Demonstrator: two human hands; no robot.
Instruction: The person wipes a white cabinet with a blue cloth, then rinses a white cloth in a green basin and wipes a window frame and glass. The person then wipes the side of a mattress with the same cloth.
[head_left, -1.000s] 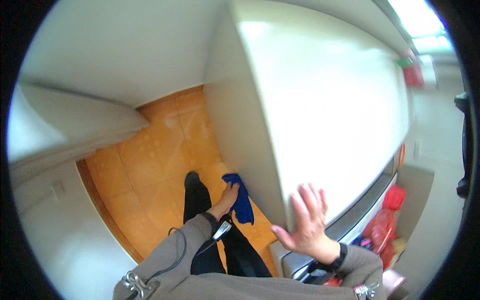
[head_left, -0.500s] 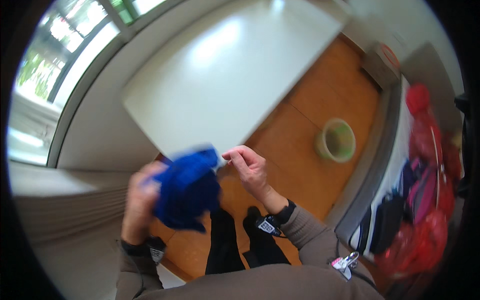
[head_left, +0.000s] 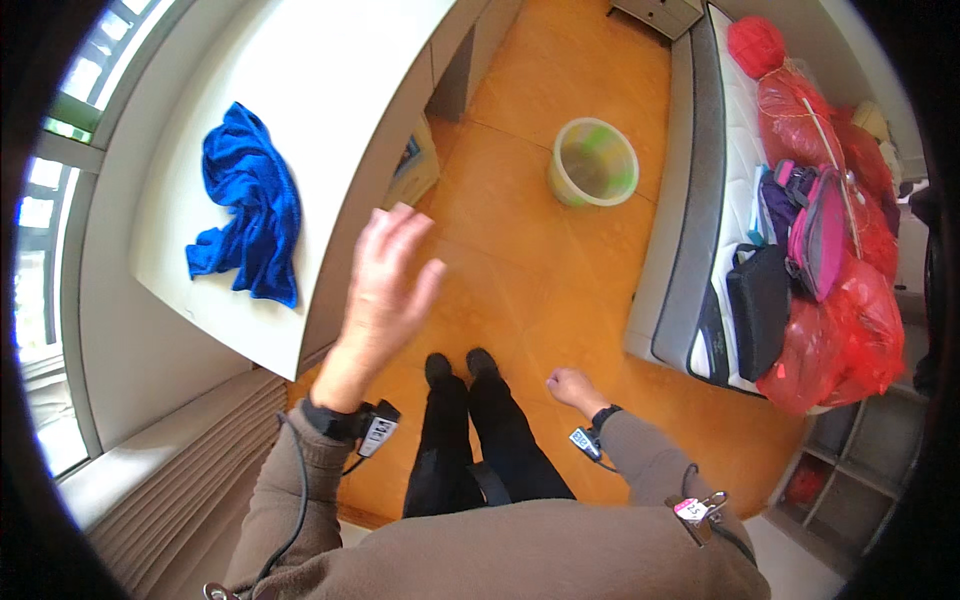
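Note:
A crumpled blue cloth (head_left: 257, 205) lies near the close end of the white table (head_left: 340, 110). To the right of the cloth, my left hand (head_left: 380, 280) is raised with its fingers spread, slightly blurred, and holds nothing. My right hand (head_left: 575, 388) hangs lower down over the orange floor, its fingers curled closed. Whatever may be inside that hand is hidden. Neither hand touches the table.
An open plastic bucket (head_left: 562, 180) stands on the floor (head_left: 500, 260) ahead. Along the right, a bare mattress (head_left: 735, 130) carries red plastic bags (head_left: 825, 340), a pink and purple bag (head_left: 818, 240) and a black case (head_left: 755, 315). Grey cubby shelves (head_left: 865, 480) stand behind it.
The blue cloth has gone from my left hand onto the table. That hand has opened; my right hand has moved away, down and right. The view has shifted, showing more floor.

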